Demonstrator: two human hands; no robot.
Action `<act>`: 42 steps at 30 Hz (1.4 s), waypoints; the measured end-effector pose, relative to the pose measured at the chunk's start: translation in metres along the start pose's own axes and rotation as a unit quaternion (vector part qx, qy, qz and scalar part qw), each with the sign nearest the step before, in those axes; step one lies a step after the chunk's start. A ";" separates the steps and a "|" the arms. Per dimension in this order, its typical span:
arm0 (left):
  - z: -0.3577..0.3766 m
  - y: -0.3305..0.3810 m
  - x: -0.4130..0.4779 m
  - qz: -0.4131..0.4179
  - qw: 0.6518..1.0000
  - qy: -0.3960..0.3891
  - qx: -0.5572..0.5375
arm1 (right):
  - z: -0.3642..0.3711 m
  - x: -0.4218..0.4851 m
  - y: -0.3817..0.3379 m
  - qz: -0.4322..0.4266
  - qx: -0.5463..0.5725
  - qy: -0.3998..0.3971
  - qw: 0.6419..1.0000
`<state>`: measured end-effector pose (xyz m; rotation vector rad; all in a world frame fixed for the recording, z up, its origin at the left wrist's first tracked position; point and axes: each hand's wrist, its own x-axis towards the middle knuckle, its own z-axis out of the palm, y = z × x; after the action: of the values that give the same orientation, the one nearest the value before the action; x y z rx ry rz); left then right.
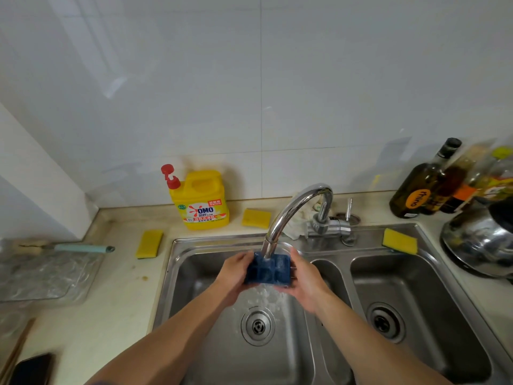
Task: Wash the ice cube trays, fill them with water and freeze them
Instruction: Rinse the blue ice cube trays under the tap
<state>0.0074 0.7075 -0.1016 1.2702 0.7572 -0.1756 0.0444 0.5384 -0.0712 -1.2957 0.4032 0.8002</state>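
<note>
Blue ice cube tray (268,269) is held between both hands right under the faucet (294,207) spout, over the left basin of the steel sink (222,240). Left hand (236,269) has its fingers (245,258) curled round the tray's left edge. Right hand (306,279) grips the right edge with the thumb on top and the other fingers wrapped underneath, so both are clamped on it, not spread.

Water hits the tray's cells and spills off the near edge, splashing straight below the fingers toward the drain (258,325).

Beyond the fingers, on the bench against the wall, there's a yellow dish soap jug (204,201) with a red pump. One yellow sponge (256,218) lies just right of the jug. Another sponge (150,243) is out left of the left fingers, next to the sink rim. A third sponge (399,241) sits on the sink's back rim, off right of the right fingers. Farther right are dark bottles (424,184) and a shiny steel pot (477,240).
</note>
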 end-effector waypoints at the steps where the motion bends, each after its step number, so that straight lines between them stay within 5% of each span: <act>1: 0.002 -0.003 -0.002 0.008 1.000 0.001 0.011 | -0.005 -0.001 0.001 0.006 -0.006 -0.001 1.000; 11: 0.019 -0.043 -0.022 0.058 0.988 -0.078 0.120 | -0.066 -0.011 0.038 0.134 -0.092 -0.069 0.984; 24: 0.072 -0.048 -0.052 -0.001 0.994 -0.038 0.102 | -0.148 -0.083 -0.036 -0.114 -0.064 0.144 0.981; 29: 0.111 -0.065 -0.071 0.000 0.993 -0.035 0.113 | -0.208 -0.106 -0.040 -0.269 -0.213 0.225 0.912; 32: 0.137 -0.087 -0.086 -0.002 0.989 -0.023 0.144 | -0.264 -0.110 0.001 -0.224 -0.388 0.289 0.846; 35: 0.159 -0.108 -0.102 -0.002 0.984 -0.021 0.177 | -0.309 -0.126 0.032 -0.182 -0.431 0.307 0.829; 39: 0.183 -0.113 -0.123 0.019 0.980 -0.029 0.196 | -0.328 -0.154 0.000 -0.316 -0.434 0.317 0.782; 42: 0.205 -0.103 -0.132 0.043 0.978 -0.019 0.203 | -0.323 -0.179 -0.049 -0.463 -0.421 0.329 0.707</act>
<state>-0.0594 0.4518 -0.0850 1.6789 0.6514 -0.2933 0.0116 0.1742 0.0009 -2.3498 -0.1579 -0.4829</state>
